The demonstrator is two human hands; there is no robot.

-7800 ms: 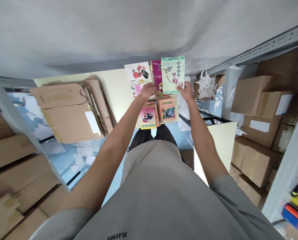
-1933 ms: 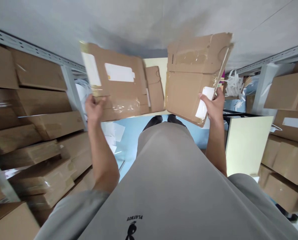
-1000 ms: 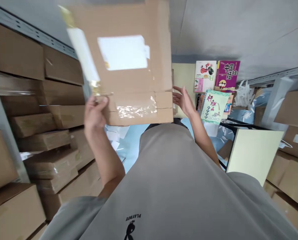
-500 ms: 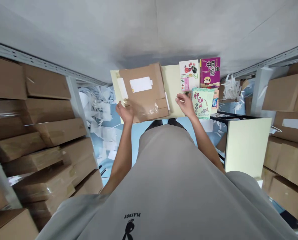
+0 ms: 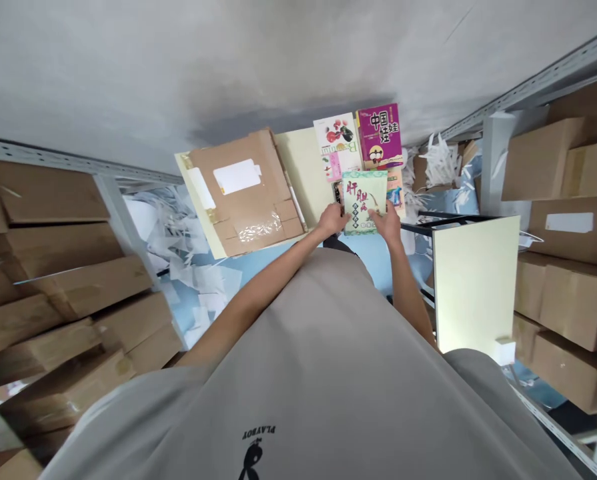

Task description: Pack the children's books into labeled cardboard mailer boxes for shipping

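My left hand [image 5: 332, 219] is closed on the lower left side of a green-covered book [image 5: 364, 193]. On its lower right, my right hand [image 5: 389, 223] grips the same book, thumb on the cover. Beneath it, partly covered, lies a book with an orange and blue cover [image 5: 395, 189]. A white book with red fruit [image 5: 338, 143] and a purple book [image 5: 379, 137] lie just behind. Left of my hands a flat cardboard box [image 5: 248, 207] with white labels and clear tape rests on the pale tabletop [image 5: 298, 157].
Stacked cardboard boxes fill the left shelf [image 5: 63, 230] and the right shelf [image 5: 573, 267]. Paper scraps [image 5: 198, 267] litter the blue floor. A pale panel on a black frame [image 5: 475, 287] stands to my right. A grey wall [image 5: 278, 53] rises behind the table.
My left hand has left the cardboard box and crossed right to the green book. My right hand has moved onto that book too. The view has shifted to the right.
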